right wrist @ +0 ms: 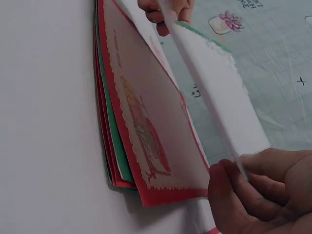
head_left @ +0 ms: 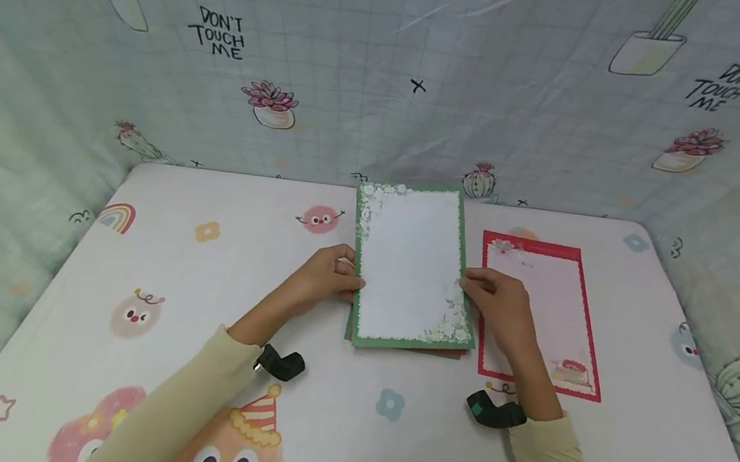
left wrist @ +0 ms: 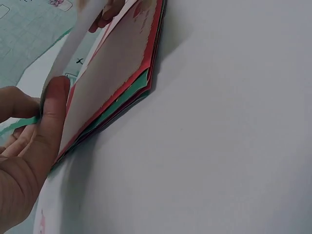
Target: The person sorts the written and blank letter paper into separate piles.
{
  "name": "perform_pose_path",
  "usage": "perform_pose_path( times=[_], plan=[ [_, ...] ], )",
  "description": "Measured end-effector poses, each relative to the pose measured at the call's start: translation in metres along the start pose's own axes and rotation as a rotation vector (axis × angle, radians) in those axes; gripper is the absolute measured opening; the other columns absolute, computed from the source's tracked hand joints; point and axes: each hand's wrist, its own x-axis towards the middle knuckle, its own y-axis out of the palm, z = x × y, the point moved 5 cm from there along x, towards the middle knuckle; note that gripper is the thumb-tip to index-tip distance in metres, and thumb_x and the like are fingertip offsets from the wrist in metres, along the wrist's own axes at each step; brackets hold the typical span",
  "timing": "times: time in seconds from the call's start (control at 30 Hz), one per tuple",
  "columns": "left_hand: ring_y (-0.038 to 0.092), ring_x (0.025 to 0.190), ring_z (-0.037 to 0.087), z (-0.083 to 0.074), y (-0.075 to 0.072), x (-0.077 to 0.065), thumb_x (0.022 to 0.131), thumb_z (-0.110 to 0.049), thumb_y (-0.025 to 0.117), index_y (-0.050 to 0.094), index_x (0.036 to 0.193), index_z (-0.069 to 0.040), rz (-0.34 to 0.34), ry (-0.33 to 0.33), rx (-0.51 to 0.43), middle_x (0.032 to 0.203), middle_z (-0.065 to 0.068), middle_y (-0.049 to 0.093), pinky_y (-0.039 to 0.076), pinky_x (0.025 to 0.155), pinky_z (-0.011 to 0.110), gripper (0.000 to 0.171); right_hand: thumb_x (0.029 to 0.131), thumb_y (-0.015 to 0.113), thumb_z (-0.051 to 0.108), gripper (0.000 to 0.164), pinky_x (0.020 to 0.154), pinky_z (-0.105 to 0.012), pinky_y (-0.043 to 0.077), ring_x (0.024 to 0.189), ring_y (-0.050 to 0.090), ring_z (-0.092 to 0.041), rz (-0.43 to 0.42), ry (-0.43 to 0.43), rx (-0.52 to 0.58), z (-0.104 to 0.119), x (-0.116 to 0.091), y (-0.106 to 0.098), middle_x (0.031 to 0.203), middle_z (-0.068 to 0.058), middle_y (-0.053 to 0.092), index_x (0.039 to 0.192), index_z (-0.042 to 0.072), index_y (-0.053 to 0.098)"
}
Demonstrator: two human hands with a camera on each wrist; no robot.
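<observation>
Pale sleeves [head_left: 182,402], two; left hand [head_left: 329,277] and right hand [head_left: 503,309], whose fingers are pinching opposite side edges (likely the best hold) of one green-bordered sheet [head_left: 411,264], presumably light, flexible, crease-prone, tilting above a paper stack [right wrist: 151,117].

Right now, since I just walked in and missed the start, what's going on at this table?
A person's left hand and right hand each pinch a side edge of a white, rectangular, flower-decorated sheet with a green border. They hold it above a stack of red- and green-bordered sheets. To the right, a pink rectangular sheet with a red border lies on the white, cartoon-printed table.
</observation>
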Motion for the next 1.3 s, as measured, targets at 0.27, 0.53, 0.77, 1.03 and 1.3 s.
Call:
perform_pose_path(
  times=[0.27, 0.53, 0.77, 1.03, 1.3],
  plan=[
    [0.066, 0.071, 0.014, 0.003, -0.001, -0.001, 0.1, 0.001, 0.058, 0.051, 0.112, 0.003, 0.002, -0.007, -0.053, 0.079, 0.005, 0.067, 0.061, 0.073, 0.03, 0.015, 0.099, 0.068, 0.032, 0.042, 0.082, -0.018, 0.058, 0.104, 0.07, -0.025, 0.01, 0.02, 0.088, 0.0, -0.002, 0.0, 0.115, -0.014, 0.074, 0.13, 0.003, 0.066],
    [0.071, 0.071, 0.013, 0.002, -0.004, -0.001, 0.102, -0.003, 0.056, 0.054, 0.11, 0.006, -0.057, -0.01, -0.124, 0.083, 0.011, 0.072, 0.063, 0.074, 0.03, 0.013, 0.099, 0.069, 0.034, 0.045, 0.083, -0.016, 0.057, 0.104, 0.069, -0.022, 0.007, 0.001, 0.139, 0.004, -0.002, -0.005, 0.116, -0.016, 0.073, 0.13, 0.002, 0.065],
    [0.071, 0.073, 0.012, -0.001, -0.009, -0.004, 0.102, -0.003, 0.056, 0.054, 0.11, 0.007, -0.025, -0.01, -0.098, 0.084, 0.009, 0.071, 0.063, 0.076, 0.03, 0.013, 0.098, 0.07, 0.033, 0.042, 0.083, -0.016, 0.057, 0.107, 0.069, -0.023, -0.034, -0.015, 0.201, 0.007, -0.003, -0.003, 0.117, -0.013, 0.074, 0.13, 0.005, 0.067],
    [0.07, 0.077, 0.011, -0.011, -0.027, -0.01, 0.102, -0.005, 0.057, 0.055, 0.111, 0.007, -0.039, -0.042, -0.062, 0.09, 0.009, 0.072, 0.063, 0.076, 0.028, 0.016, 0.098, 0.071, 0.031, 0.04, 0.086, -0.018, 0.057, 0.102, 0.071, -0.018, -0.044, -0.054, 0.266, 0.016, -0.004, 0.005, 0.114, -0.013, 0.074, 0.128, 0.004, 0.068],
    [0.07, 0.079, 0.01, -0.018, -0.05, -0.025, 0.102, -0.007, 0.058, 0.056, 0.123, 0.01, -0.078, -0.067, -0.063, 0.097, 0.009, 0.071, 0.062, 0.078, 0.026, 0.027, 0.097, 0.072, 0.029, 0.037, 0.086, -0.02, 0.059, 0.101, 0.072, -0.019, -0.029, -0.058, 0.292, 0.03, -0.001, 0.023, 0.112, -0.012, 0.075, 0.124, 0.005, 0.07]
  ],
)
